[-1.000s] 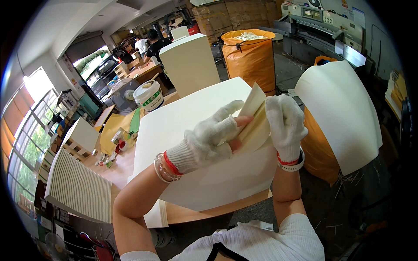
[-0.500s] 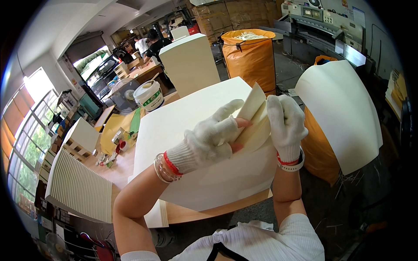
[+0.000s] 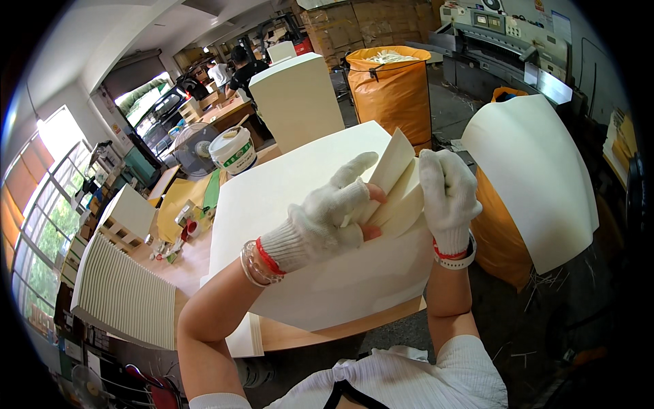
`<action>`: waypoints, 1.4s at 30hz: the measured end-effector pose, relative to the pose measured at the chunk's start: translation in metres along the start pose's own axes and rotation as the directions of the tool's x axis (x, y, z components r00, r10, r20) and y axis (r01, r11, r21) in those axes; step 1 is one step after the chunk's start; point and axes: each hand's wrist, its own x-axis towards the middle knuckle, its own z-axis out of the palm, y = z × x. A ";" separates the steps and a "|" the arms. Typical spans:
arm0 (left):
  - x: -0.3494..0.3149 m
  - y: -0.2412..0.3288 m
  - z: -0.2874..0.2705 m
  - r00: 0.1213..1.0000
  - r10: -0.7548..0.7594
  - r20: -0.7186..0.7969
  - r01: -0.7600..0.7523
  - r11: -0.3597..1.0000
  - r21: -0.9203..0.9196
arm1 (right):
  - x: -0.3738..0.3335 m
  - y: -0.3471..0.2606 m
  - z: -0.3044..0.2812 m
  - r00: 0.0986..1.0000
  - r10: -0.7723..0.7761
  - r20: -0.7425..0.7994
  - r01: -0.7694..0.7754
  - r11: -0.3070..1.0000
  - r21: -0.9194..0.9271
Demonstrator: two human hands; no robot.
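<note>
A stack of large cream-white paper sheets (image 3: 293, 170) lies on the wooden table in front of me. Its far right corner is bent up into curled flaps (image 3: 396, 167). My left hand (image 3: 327, 211), in a white knit glove with two bare fingertips, reaches across the stack. Those fingertips grip the lifted sheets, while another gloved finger stretches out beyond them. At the right edge of the curl, my right hand (image 3: 449, 191) is closed in its glove, the sheet's edge running into its fingers. The fingertips of that hand are mostly hidden.
A white tub (image 3: 233, 150) and a tall paper stack (image 3: 298, 102) stand past the table. Fanned paper piles (image 3: 126, 293) sit at the left. To the right are an orange sack (image 3: 390, 92), a large curved white sheet (image 3: 538, 177) and a cutting machine (image 3: 504, 48). People work far off.
My left hand's fingers have shifted slightly, and the lifted flap leans a little differently. My right hand stays almost where it was, still closed.
</note>
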 end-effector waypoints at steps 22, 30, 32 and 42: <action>0.000 -0.002 -0.006 0.999 0.026 0.041 -0.022 0.995 -0.101 | -0.002 -0.009 -0.002 0.991 -0.027 -0.134 0.017 0.997 -0.076; -0.011 0.019 -0.004 0.987 -0.158 -0.016 0.148 0.882 0.447 | -0.016 -0.046 -0.012 0.863 -0.174 0.474 0.265 0.955 -0.133; -0.016 0.023 0.002 0.996 -0.089 -0.026 0.088 0.819 0.567 | -0.015 -0.052 -0.015 0.852 -0.046 0.521 0.146 0.977 -0.152; -0.016 0.004 -0.077 0.966 0.170 -0.193 0.112 0.397 0.911 | -0.047 -0.114 0.061 0.775 -0.354 0.523 0.294 0.935 0.198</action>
